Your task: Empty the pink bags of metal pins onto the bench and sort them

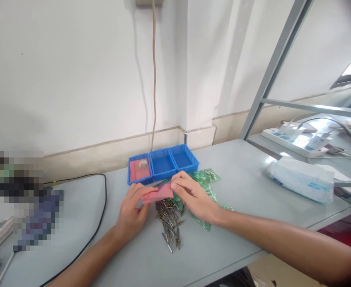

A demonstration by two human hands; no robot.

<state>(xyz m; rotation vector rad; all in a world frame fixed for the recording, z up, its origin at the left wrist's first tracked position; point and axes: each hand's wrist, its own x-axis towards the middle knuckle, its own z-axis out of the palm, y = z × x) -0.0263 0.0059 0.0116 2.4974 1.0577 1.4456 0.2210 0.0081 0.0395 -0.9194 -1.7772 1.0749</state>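
Observation:
A small pink plastic bag [160, 193] is stretched between my two hands above the table. My left hand [133, 207] pinches its left end, thumb below and fingers on top. At its right upper corner, my right hand [193, 195] grips it between thumb and fingers. Below the bag lies a loose pile of thin metal pins [169, 221], silver and brass coloured. Green plastic bags [208, 176] with small parts inside lie behind and under my right hand. Whether the pink bag holds anything is too unclear to tell.
Three joined blue trays [188, 166] stand near the wall; the left one holds a pink bag [138, 170] with pale parts. A black cable [106, 199] curves across the left side. At right are a tissue pack [302, 179], a power strip [289, 141] and a metal frame [271, 83].

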